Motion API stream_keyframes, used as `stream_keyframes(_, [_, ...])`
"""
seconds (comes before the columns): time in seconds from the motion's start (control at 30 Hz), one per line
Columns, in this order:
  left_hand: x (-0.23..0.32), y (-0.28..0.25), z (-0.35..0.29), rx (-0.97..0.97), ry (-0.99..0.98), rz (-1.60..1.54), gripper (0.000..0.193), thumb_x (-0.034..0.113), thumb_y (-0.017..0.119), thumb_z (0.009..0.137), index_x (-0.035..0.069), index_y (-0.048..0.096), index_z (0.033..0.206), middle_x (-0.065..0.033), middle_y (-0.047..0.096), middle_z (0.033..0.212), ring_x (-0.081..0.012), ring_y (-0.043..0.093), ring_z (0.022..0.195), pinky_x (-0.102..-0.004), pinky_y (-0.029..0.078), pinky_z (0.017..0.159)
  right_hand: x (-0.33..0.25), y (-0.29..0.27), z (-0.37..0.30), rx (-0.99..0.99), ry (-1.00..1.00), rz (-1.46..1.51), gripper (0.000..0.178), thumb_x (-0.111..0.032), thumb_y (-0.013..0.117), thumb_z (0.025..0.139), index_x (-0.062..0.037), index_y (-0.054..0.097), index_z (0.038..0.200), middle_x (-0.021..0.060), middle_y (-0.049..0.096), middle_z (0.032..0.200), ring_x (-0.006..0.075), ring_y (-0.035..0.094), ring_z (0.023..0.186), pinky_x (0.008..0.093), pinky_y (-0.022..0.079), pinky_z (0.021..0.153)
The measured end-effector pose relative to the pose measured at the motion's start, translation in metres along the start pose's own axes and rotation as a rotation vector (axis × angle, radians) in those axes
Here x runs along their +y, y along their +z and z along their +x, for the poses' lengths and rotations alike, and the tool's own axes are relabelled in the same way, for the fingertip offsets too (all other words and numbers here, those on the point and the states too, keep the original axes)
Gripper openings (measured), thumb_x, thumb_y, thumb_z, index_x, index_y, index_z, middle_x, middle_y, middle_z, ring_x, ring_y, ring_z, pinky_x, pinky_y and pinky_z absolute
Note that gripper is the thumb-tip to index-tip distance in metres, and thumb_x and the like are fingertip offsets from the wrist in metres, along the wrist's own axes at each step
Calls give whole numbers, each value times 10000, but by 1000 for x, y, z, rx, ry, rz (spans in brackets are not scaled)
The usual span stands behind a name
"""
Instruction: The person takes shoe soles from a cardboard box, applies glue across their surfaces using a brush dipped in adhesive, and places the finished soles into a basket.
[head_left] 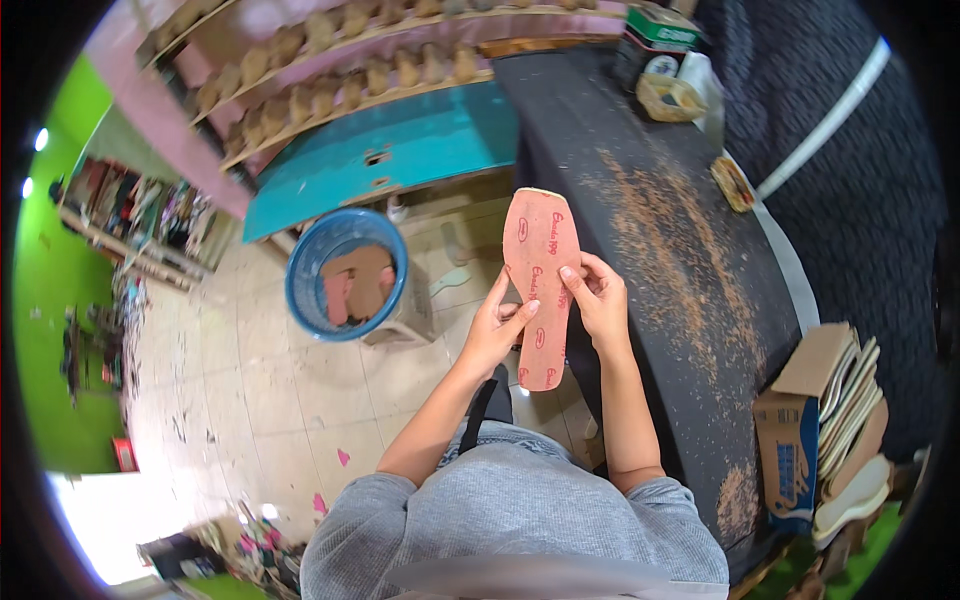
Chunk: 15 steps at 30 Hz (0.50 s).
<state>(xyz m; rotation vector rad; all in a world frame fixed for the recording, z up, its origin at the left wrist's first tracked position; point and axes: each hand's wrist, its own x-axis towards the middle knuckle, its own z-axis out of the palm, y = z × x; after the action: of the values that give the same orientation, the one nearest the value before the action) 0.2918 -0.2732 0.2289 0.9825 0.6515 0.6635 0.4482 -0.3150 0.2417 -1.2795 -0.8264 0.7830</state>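
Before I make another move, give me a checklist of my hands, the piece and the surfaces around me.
1. Left hand on the pink sole-shaped piece: ok, thumb on its printed face.
2. Right hand on it too: ok, thumb near its right edge.
3. Printed face in view: ok, red markings face up.
4. Underside condition: cannot tell, hidden.
5. Black tabletop free of debris: not ok, brown shavings lie scattered.
6. Blue bucket empty: not ok, cut pieces inside.
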Motion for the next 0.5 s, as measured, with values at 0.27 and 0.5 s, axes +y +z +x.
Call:
stream_keyframes(0.27, [11, -66, -51, 182, 66, -66, 745, 159, 581, 901, 111, 102, 1470, -138, 621, 1028, -148, 620, 873, -282, 528, 707, 17, 84, -9, -211, 52, 23, 277, -129, 667, 847, 28, 612, 1069, 12, 631, 858, 56, 561, 766, 205, 459, 711])
stream_keyframes(0.5, [31, -137, -72, 354, 95, -75, 724, 159, 582, 899, 130, 136, 1468, -153, 600, 1093, -157, 608, 929, -292, 524, 746, 31, 174, 1, -303, 107, -5, 293, -149, 668, 847, 16, 613, 1083, 20, 641, 872, 69, 578, 792, 214, 464, 726])
